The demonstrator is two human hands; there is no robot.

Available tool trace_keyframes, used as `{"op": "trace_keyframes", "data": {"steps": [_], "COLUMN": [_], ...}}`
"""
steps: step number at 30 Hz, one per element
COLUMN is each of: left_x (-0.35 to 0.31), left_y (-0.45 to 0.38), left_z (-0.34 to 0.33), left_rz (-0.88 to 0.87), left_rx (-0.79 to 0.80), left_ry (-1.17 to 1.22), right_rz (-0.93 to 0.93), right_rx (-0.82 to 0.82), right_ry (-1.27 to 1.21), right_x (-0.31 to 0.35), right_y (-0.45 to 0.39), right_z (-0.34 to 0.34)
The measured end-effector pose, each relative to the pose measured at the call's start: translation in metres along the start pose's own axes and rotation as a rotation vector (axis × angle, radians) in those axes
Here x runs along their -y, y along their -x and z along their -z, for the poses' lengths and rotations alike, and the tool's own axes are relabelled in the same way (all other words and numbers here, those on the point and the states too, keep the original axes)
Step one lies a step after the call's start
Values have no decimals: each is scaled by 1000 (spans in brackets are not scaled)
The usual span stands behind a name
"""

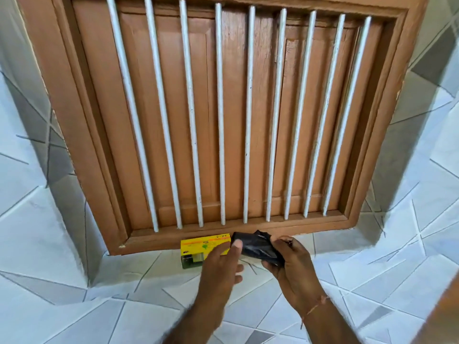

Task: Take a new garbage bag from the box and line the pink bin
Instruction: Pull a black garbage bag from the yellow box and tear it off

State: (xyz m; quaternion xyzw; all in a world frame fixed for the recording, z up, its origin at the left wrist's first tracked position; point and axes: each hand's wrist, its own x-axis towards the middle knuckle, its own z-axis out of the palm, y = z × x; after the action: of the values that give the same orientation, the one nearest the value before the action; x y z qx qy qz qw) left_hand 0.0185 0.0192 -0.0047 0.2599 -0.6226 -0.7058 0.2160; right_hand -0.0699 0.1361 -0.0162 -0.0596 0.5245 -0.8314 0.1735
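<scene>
A yellow garbage-bag box [198,245] lies on the tiled sill just below the brown window frame. A folded black garbage bag [255,247] is held just right of the box, near its end. My right hand [293,264] grips the bag from the right and below. My left hand [221,266] reaches over the box, and its thumb presses on the bag's left end. The pink bin is not in view.
A brown wooden window [223,108] with closed shutters and several white vertical bars [221,120] fills the upper view. Grey and white patterned tiles [74,294] cover the sill and the walls on both sides. A brown wooden edge [444,316] shows at the lower right.
</scene>
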Motion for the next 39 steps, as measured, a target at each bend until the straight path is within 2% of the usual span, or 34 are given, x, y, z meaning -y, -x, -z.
{"op": "trace_keyframes", "data": {"steps": [2, 4, 7, 9, 13, 16, 20, 25, 28, 33, 39], "left_x": [-2, -11, -19, -20, -20, -16, -10, -13, -19, -28, -52], "left_y": [2, -4, -11, -12, -12, -10, -6, -6, -18, -36, -49], "left_z": [-7, 1, 18, 20, 10, 1, -9, -3, 0, -5, 13], "left_rz": [113, 68, 45, 43, 20, -13, -131, -236, -227, -21, -77], "left_rx": [35, -15, 150, 192, 90, 8, -112, -74, -93, -63, -92], "left_ry": [134, 130, 44, 66, 283, 403, 202, -195, -265, 13, 240], "right_rz": [38, 69, 85, 79, -66, -161, -223, -343, -437, -473, -418], "right_rx": [32, 78, 141, 150, 200, 256, 255, 172, 160, 221, 219], "right_ry": [77, 146, 214, 163, -164, -172, -112, -188, -267, -479, -537], "right_x": [-5, 0, 14, 21, 25, 16, 5, -3, 0, 4, 8], "right_y": [4, 5, 1, -1, 2, 9, 13, 10, 9, 9, 7], "right_z": [-11, -17, -19, -19, -22, -26, -38, -38, -36, -36, -23]}}
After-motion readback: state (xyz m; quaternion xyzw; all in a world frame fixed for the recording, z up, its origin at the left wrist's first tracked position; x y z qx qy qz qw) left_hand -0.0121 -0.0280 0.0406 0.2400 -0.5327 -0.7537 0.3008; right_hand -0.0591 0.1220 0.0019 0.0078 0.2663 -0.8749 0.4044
